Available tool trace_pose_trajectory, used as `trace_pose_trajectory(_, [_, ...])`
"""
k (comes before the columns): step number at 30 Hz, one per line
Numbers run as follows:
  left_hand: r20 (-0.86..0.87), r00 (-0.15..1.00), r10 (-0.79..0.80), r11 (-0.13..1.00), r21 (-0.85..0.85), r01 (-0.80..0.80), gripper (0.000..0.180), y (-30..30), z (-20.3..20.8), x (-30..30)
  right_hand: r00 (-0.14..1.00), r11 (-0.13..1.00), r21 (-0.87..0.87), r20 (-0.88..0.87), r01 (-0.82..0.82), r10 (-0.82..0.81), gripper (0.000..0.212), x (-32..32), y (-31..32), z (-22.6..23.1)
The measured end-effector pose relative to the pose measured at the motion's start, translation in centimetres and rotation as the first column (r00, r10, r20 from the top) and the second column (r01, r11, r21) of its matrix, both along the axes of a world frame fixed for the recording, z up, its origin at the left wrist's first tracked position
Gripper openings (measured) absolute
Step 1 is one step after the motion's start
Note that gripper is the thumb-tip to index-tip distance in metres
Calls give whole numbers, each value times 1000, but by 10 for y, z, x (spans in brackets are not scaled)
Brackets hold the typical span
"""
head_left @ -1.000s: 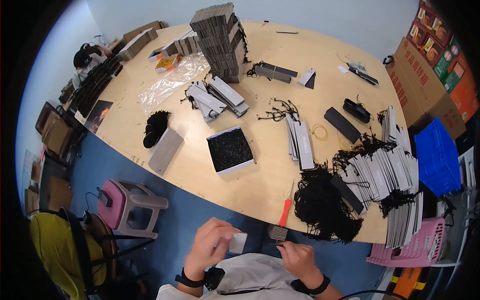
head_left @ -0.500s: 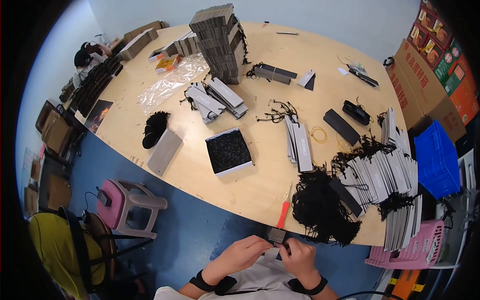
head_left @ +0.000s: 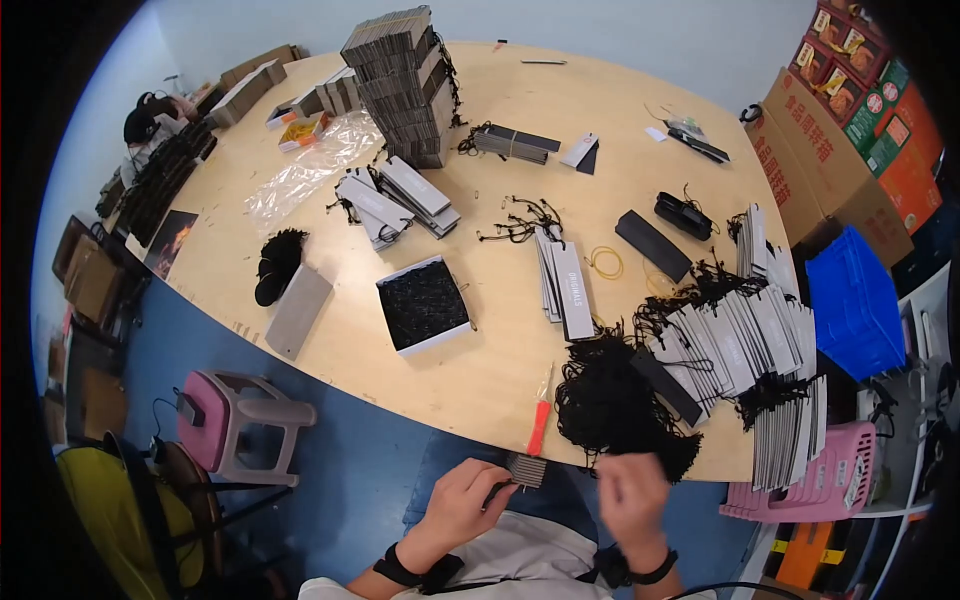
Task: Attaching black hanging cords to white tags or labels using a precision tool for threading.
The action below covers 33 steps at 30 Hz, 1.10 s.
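Pink stool: lower left, seat [head_left: 213,410] on the blue floor, a gap of floor between it and the table edge.
Grey tag stack: left of centre, [head_left: 298,310] lying at a slant, one end almost at the table's front edge, black cords bunched at the other.
White box: around the middle, [head_left: 436,341] full of black bits, a decent strip of wood between it and the front edge.
Left hand: bottom centre, [head_left: 465,500] just off the table edge, thumb and fingers pinched on a small dark piece [head_left: 497,490]; too small to say what it is.
Grey block: [head_left: 528,470] ribbed, bottom centre, right by the left fingertips and snug against the table edge.
Red-handled tool: [head_left: 538,430] just above that block, handle end right at the edge.
Cord pile: lower right of centre, big black tangle [head_left: 625,410] reaching the front edge, so it's tight there.
Right hand: [head_left: 632,500] just below the pile, raised and blurry, can't tell if it's gripping anything.
Fanned tags: right side, [head_left: 735,340] packed out toward the table's right edge.
Blue crate: far right, [head_left: 855,300] beside that edge.
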<state>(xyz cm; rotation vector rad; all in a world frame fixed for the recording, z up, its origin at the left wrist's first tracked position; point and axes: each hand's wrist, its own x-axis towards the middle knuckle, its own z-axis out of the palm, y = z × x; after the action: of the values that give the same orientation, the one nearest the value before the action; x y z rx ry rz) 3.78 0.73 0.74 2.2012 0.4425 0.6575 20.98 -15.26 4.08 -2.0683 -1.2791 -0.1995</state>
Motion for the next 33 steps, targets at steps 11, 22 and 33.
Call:
trace_pose_trajectory(11, [235, 696, 679, 677, 165, -717, 14, 105, -10, -39, 934, 927, -148, -44, 344, -354, 42, 87, -9, 9])
trace_pose_trajectory(22, [219, 385, 897, 276, 402, -873, 30, 191, -31, -79, 870, 882, -31, -149, 471, -470, 35, 79, 7, 15])
trace_pose_trajectory(33, [310, 469, 827, 237, 564, -791, 26, 196, -43, -82, 867, 914, -66, -350, -401, 355, 33, -6, -11, -9])
